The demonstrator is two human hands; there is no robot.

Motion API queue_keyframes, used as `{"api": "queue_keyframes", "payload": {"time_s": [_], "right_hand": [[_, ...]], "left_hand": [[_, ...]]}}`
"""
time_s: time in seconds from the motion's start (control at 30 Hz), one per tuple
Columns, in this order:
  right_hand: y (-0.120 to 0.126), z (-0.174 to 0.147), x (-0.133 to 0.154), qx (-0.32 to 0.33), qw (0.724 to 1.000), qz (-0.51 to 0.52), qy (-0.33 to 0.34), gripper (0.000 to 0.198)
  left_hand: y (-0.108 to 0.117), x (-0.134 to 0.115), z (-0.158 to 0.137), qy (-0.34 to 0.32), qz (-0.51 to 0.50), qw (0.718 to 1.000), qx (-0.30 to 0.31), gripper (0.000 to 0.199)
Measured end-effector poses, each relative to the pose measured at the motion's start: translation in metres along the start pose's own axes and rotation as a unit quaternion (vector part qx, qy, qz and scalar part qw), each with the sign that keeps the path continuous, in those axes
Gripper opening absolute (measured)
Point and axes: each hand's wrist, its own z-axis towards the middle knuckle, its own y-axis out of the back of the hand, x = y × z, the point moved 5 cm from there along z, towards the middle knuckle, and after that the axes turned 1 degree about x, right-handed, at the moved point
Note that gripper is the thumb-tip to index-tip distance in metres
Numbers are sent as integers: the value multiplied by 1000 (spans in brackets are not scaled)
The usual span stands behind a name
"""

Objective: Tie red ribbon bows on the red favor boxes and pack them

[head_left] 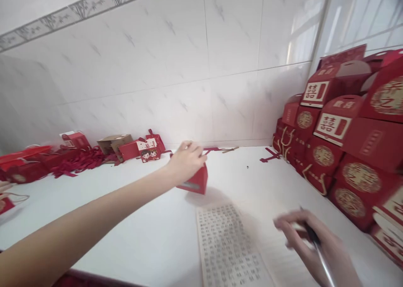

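Observation:
My left hand (186, 163) reaches across the white table, its fingers closed over the top of a small red box (199, 183). Most of the box's upper part is hidden under the hand. A pen (323, 259) with a dark grip and a pale barrel is in my right hand (310, 234), at the lower right; the hand is blurred and raised over the paper. Below the box lies an open notebook (226, 245), its left page filled with rows of handwritten characters. Its right page is pale and partly blurred.
Red gift boxes (333, 131) are stacked high along the right side. At the back left stand a brown carton (115, 144), a red box with cartoon faces (147, 150) and a heap of dark red ribbons (78, 161). Another person's hand (3, 187) shows at the left edge.

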Motion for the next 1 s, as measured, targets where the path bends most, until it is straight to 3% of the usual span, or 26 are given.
{"api": "queue_keyframes", "payload": {"time_s": [0.13,0.23,0.33,0.37,0.4,0.47,0.57,0.7,0.83,1.0], "right_hand": [[-16,58,25,-7,988,86,128,22],[-32,81,16,-20,977,160,140,19],[-48,85,-4,0,973,212,91,21],[-52,83,-9,10,971,224,78,23],[-56,79,-12,20,970,232,68,25],[-63,72,-15,41,971,230,56,29],[-69,64,-12,66,975,206,49,31],[-61,64,-4,33,981,184,43,16],[-47,65,2,-26,987,149,59,10],[-45,57,9,-29,988,86,129,26]], "left_hand": [[34,-72,23,-22,-82,994,-68,18],[39,-91,28,6,-195,967,-164,14],[28,-74,19,130,-327,876,-330,14],[18,-65,15,183,-366,839,-358,16],[6,-57,12,231,-409,806,-360,18],[-21,-49,10,293,-509,750,-304,21],[-45,-50,7,319,-607,689,-235,15],[-41,-58,-4,317,-608,670,-283,12],[-27,-70,-10,275,-620,661,-321,12],[-13,-88,-6,226,-587,702,-335,14]]}}
